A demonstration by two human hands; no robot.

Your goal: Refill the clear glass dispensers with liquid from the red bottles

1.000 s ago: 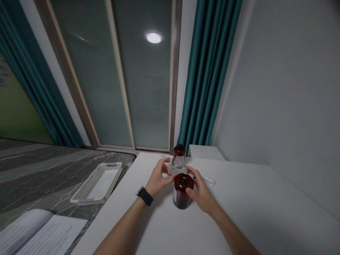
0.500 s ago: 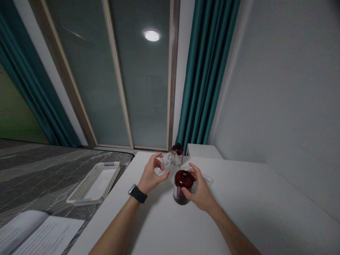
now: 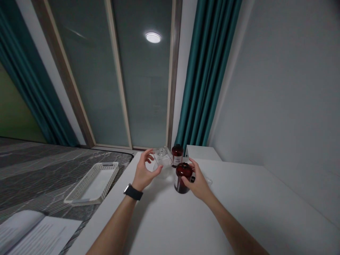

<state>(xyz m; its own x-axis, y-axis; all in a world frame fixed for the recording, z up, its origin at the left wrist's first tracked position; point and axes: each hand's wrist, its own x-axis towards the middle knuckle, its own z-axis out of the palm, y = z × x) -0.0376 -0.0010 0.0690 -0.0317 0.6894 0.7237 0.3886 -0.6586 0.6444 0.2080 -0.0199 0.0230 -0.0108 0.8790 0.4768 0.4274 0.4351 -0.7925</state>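
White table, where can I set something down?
Bare white tabletop lies between the forearms, and right of the right forearm toward the grey wall. Crowded: the far middle, with left hand, right hand, near dark-red round bottle, far dark-red bottle and clear boxy container.

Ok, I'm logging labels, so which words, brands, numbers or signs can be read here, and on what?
None can be read.
Rear bottle: rear label, too small and blurred.
Front bottle: side label, seen edge-on, unreadable.
Book: lines of print, too blurred.
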